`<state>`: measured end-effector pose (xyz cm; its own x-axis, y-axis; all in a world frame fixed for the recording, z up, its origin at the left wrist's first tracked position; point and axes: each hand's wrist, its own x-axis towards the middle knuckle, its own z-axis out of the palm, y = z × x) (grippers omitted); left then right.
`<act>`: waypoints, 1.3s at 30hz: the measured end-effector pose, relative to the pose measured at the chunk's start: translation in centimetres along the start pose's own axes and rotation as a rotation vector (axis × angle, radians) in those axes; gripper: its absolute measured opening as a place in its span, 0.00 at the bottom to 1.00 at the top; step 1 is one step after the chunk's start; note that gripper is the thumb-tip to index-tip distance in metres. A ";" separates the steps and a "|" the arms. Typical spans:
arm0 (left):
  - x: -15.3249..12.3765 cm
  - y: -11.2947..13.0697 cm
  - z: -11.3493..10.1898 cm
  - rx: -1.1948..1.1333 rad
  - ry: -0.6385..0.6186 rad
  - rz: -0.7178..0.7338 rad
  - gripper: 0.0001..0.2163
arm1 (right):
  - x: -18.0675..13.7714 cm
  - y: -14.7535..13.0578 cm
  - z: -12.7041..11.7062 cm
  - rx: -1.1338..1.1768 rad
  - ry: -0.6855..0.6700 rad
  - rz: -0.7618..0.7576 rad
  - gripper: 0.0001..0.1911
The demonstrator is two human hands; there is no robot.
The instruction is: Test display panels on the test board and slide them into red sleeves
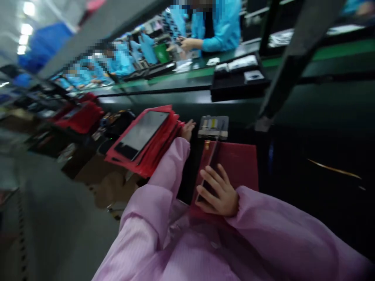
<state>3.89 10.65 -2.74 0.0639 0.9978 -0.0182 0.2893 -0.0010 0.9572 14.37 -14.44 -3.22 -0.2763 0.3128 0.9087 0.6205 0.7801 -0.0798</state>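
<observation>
My right hand (220, 192) rests with spread fingers over the long edge of a dark, thin, phone-like panel (213, 157). This panel lies on a red sheet (238, 160) in front of me, and its underside is hidden. Stretched out to the left, my left hand (188, 130) is at the right side of a stack of red sheets (156, 152), its fingers apart. Whether it touches the stack is unclear. On top of that stack lies a flat, phone-like screen panel (143, 132) with a grey face. Beyond the red sheet sits a small clear case (213, 127) with a yellow piece in it.
A black tray (240, 88) with white packets stands on the green-edged bench. A slanted metal post (293, 66) rises at the right. More red sheets (79, 119) are piled at left, near cardboard (109, 181). Across the bench works a person in blue (224, 29).
</observation>
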 end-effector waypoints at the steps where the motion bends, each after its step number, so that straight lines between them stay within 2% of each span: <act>1: -0.6 0.5 -0.5 -0.037 -0.011 -0.020 0.18 | 0.1 0.1 0.0 0.007 -0.005 -0.010 0.25; 4: -2.8 2.6 -2.0 -0.145 -0.040 -0.027 0.18 | 0.2 0.4 0.1 0.003 -0.013 -0.028 0.32; 7: -5.5 5.7 -3.4 -0.242 -0.051 0.034 0.20 | 0.3 0.3 0.2 -0.018 -0.014 -0.028 0.37; 9: -7.6 7.7 -3.8 -0.287 -0.102 0.055 0.20 | 0.4 0.2 0.2 -0.028 -0.014 -0.027 0.38; 13: -12.1 10.0 -3.0 -0.308 -0.385 -0.046 0.25 | 0.6 0.0 0.2 -0.056 -0.008 -0.026 0.38; 16: -14.7 9.7 -1.9 -0.281 -0.621 -0.104 0.36 | 0.7 -0.1 0.2 -0.076 -0.030 -0.023 0.38; 18: -15.8 9.1 -1.4 -0.293 -0.699 -0.078 0.40 | 0.6 -0.1 0.2 -0.081 -0.047 -0.025 0.38; 20: -16.5 8.7 -1.2 -0.338 -0.682 -0.066 0.37 | 0.4 -0.1 0.2 -0.087 -0.067 -0.027 0.37; 24: -17.2 8.4 -1.2 -0.497 -0.547 -0.118 0.28 | 0.2 0.3 -0.2 -0.059 -0.094 -0.046 0.33; 26: -17.4 8.2 -1.4 -0.579 -0.515 -0.170 0.26 | 0.3 0.5 -0.5 -0.019 -0.027 0.025 0.32; 28: -17.3 7.8 -1.5 -0.625 -0.501 -0.216 0.25 | 0.4 0.7 -0.7 0.017 0.006 0.175 0.33; 30: -17.2 7.4 -1.7 -0.655 -0.483 -0.234 0.25 | 0.5 0.9 -0.8 0.051 -0.068 0.309 0.34; 32: -16.9 7.2 -1.9 -0.685 -0.459 -0.261 0.25 | 0.2 1.0 -0.7 0.080 -0.185 0.375 0.35; 36: -16.4 7.6 -2.1 -0.737 -0.357 -0.386 0.21 | -1.0 1.1 -0.7 0.113 -0.397 0.550 0.31; 39: -16.2 7.4 -3.0 -0.708 -0.313 -0.432 0.18 | -1.6 1.2 -1.0 0.176 -0.472 0.747 0.30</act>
<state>2.17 -5.32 5.53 0.3741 0.8377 -0.3980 -0.3034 0.5161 0.8010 16.27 -14.56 -4.34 -0.1431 0.9313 0.3350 0.6491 0.3438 -0.6786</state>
